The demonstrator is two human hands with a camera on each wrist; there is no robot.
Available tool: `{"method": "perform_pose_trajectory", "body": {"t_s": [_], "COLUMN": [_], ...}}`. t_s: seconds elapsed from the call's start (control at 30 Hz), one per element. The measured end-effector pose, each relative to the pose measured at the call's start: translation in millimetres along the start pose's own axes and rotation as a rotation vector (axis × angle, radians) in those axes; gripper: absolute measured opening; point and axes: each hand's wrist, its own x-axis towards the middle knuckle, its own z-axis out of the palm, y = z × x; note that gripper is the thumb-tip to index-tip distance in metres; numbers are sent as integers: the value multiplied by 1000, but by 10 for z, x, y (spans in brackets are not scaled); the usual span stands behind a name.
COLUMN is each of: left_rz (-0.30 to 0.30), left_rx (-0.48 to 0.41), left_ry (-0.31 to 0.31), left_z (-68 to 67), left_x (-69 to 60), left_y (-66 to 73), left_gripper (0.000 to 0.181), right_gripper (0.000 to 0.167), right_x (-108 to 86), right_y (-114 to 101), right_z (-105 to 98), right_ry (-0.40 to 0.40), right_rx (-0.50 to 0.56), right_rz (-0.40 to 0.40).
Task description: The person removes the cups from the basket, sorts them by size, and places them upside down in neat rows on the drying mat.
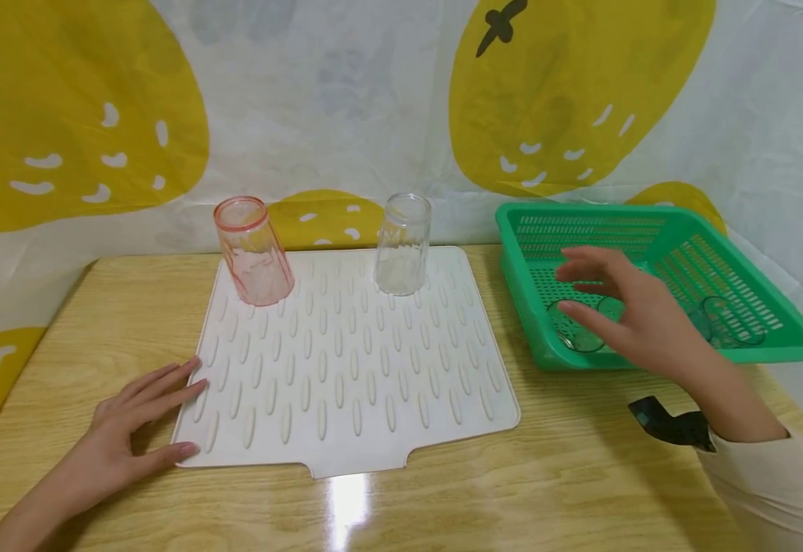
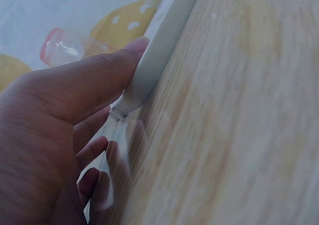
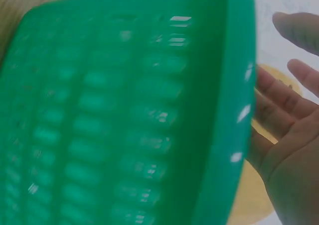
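Green basket (image 1: 527, 295), right of the white mat (image 1: 353, 452), holds see-through glasses (image 1: 576, 339); exact count hidden by the right hand (image 1: 629, 307). That hand hovers over them, fingers loosely bent, nothing in its grasp that I can see; right-wrist view agrees, though blurry. Main risk: glasses look close together, so a fingertip aimed at one could knock its neighbour and chip or roll it. Walls look smooth, so a weak pinch would likely slip at the rim. Loose black strap (image 1: 677, 429) by the right wrist could snag the basket and drag it. Basket's right end looks past the edge of the table (image 1: 511, 491) in the head view; may be just flare, but a bump costs more if it overhangs. Left hand (image 1: 125, 418) is released, fingers spread, fingertips and thumb touching the mat's left edge. A careless push would shift the mat, and both standing glasses ride on it: pink glass (image 1: 259, 261) far left, clear glass (image 1: 403, 253) far right of centre. Mat ridges probably make footing uneven; a glass half on one may rock. Patterned cloth (image 1: 332, 115) hangs close behind, little margin there.
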Motion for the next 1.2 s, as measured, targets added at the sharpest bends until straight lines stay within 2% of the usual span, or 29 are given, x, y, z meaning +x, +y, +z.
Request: {"method": "perform_pose_trajectory", "body": {"t_s": [0.23,0.37,0.5,0.67,0.83,1.07,1.2], "left_rz": [-5,-9,-8,-5,-10,-12,1], "left_rx": [-13,-12,-15,-21,-26,-16,-9], "left_ry": [-1,-5,-4,-1,-6,-10,6], "left_z": [0,-3,-6,-7,-3,-1,2], "left_x": [5,2,5,8,4,8,5], "left_y": [-2,1,9,2,0,0,-6], "left_gripper": [79,78,78,78,78,77,78], "right_gripper": [72,70,67,66,62,63,66], "right_x": [-165,-217,-235,-210,-153,-65,7], "right_y": [123,198,238,252,280,367,385], "right_z": [0,24,27,13,-33,-68,-103], "right_ry": [-75,-133,-153,-197,-276,-350,-406], "right_rx": [-68,-106,-127,-155,-131,-131,-106], "right_rz": [1,2,16,44,84,42,66]}}
